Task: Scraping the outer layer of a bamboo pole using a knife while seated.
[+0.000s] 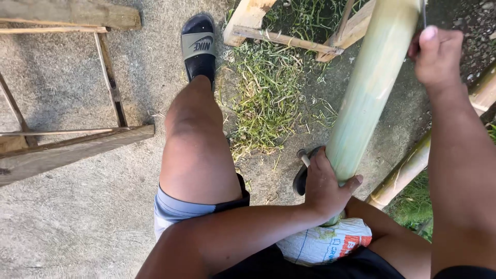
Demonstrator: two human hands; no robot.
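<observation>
A thick pale green bamboo pole slants from the top right down toward my lap. Its lower end is gripped by my left hand, fingers wrapped around it. Higher up on the pole's right side, my right hand is closed around the thin dark handle of a tool, whose blade is out of view. The pole's lower end rests over a white printed sack on my lap.
My left leg stretches forward with a dark slide sandal on concrete. A wooden frame lies at left, another wooden frame over grass at the top. More bamboo poles lie at right.
</observation>
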